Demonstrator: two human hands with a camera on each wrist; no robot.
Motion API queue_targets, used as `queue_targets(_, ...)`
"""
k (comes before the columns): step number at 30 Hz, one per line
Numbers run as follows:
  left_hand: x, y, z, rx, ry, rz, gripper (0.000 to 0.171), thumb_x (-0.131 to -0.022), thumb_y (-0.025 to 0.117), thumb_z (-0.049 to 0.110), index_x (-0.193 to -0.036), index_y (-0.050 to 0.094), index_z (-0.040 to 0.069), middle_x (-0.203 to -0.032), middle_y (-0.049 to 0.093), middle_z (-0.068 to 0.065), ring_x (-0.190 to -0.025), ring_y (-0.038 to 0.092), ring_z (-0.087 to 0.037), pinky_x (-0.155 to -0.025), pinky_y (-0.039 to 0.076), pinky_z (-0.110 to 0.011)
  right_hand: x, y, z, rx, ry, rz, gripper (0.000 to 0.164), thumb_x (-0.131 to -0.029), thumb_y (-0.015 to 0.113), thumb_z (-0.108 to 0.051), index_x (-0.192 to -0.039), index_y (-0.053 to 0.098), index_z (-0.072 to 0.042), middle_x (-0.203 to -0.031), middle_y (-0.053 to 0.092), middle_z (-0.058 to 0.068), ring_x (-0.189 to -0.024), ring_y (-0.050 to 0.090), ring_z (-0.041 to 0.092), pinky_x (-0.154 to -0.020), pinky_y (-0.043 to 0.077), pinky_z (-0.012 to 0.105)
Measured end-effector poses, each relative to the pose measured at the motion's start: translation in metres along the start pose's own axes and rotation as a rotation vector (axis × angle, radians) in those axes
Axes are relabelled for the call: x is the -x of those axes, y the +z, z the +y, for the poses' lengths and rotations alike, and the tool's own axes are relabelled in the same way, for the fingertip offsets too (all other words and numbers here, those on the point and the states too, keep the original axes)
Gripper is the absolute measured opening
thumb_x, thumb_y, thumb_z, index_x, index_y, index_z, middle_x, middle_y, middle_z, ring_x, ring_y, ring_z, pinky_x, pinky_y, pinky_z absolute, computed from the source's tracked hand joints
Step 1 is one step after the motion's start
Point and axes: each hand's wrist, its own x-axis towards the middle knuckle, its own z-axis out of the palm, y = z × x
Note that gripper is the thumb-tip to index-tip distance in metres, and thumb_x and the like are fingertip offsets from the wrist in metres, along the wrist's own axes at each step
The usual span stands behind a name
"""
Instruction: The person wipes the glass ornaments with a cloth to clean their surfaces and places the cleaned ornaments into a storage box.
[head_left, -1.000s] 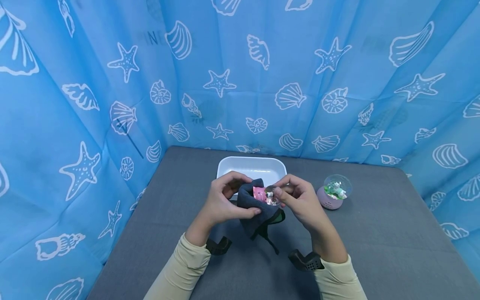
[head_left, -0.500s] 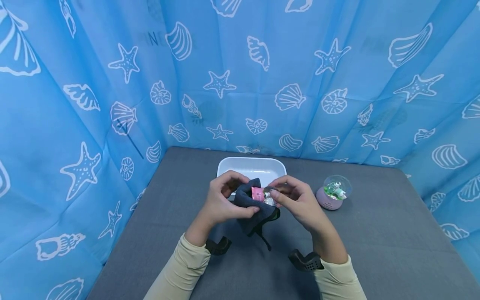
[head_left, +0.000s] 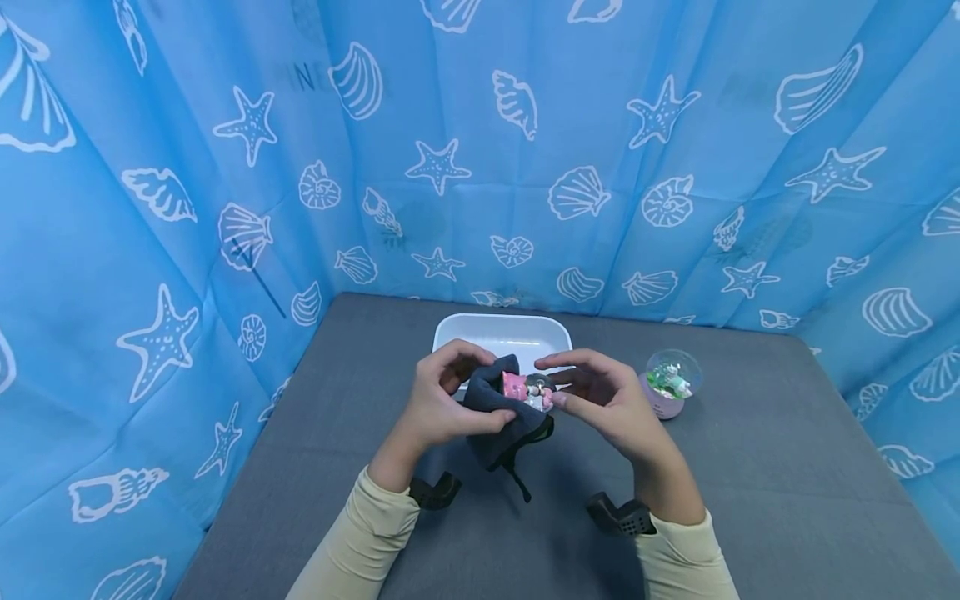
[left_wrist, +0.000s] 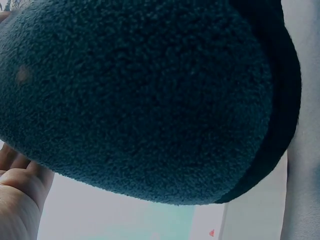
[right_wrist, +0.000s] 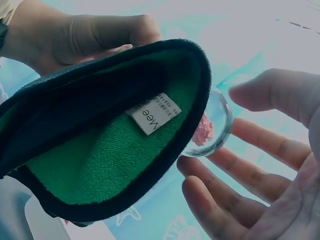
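Note:
My left hand (head_left: pixel 442 400) grips a dark blue plush cloth (head_left: pixel 487 421) folded round a small snow globe (head_left: pixel 528 390) with a pink base and a clear dome. The dome points right, out of the fold; part of the base is hidden. In the right wrist view the cloth (right_wrist: pixel 110 165) shows a green plush inner face, black edging and a white label. My right hand (head_left: pixel 600 396) is beside the dome, thumb and fingers spread; in its wrist view the fingertips (right_wrist: pixel 220 152) lie right at the dome's edge. Plush cloth (left_wrist: pixel 140 100) fills most of the left wrist view.
A white tray (head_left: pixel 551 329) stands just behind the hands. To the right is a second, larger snow globe (head_left: pixel 671 383) with a lilac base, tilted in view. A blue curtain (head_left: pixel 480 208) with white shells surrounds the grey table (head_left: pixel 787 450).
My right fingers have loosened from the globe's dome and spread, the hand shifting slightly right. The cloth and its globe have moved a little left and turned slightly.

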Motion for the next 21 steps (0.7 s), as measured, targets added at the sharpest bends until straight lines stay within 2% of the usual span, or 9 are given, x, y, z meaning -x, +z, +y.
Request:
queue_targets(4, -0.0001, 0.0008, -0.0003, -0.003, 0.000, -0.002, 0.058, -0.066, 0.095, -0.005, -0.116, 0.067, 0.005, -0.114, 0.067, -0.016, -0.099, 0.072, -0.025, -0.092, 0.065, -0.034, 0.0013, -0.0028, 0.0009, -0.012, -0.020, -0.045, 0.043, -0.092, 0.066, 0.017, -0.134, 0.061, 0.009, -0.135, 0.069, 0.012, -0.116, 0.072, 0.021, -0.098, 0.063, 0.035)
queue_targets(10, -0.0002, 0.0005, -0.0011, -0.007, 0.013, 0.002, 0.057, -0.067, 0.094, -0.005, -0.117, 0.067, 0.005, -0.114, 0.067, -0.016, -0.099, 0.072, -0.025, -0.092, 0.065, -0.035, 0.0009, -0.0034, 0.0022, -0.035, -0.006, -0.077, 0.042, -0.093, 0.066, 0.016, -0.134, 0.061, 0.008, -0.133, 0.070, 0.003, -0.116, 0.074, 0.021, -0.094, 0.064, 0.034)
queue_targets(21, -0.0018, -0.0004, 0.0014, 0.001, 0.006, -0.004, 0.057, -0.068, 0.094, -0.005, -0.118, 0.067, 0.004, -0.116, 0.067, -0.016, -0.102, 0.072, -0.025, -0.093, 0.065, -0.037, 0.0002, -0.0018, -0.0015, 0.019, 0.037, -0.053, 0.040, -0.093, 0.067, 0.013, -0.132, 0.065, 0.004, -0.129, 0.073, -0.002, -0.116, 0.073, 0.016, -0.094, 0.064, 0.032)
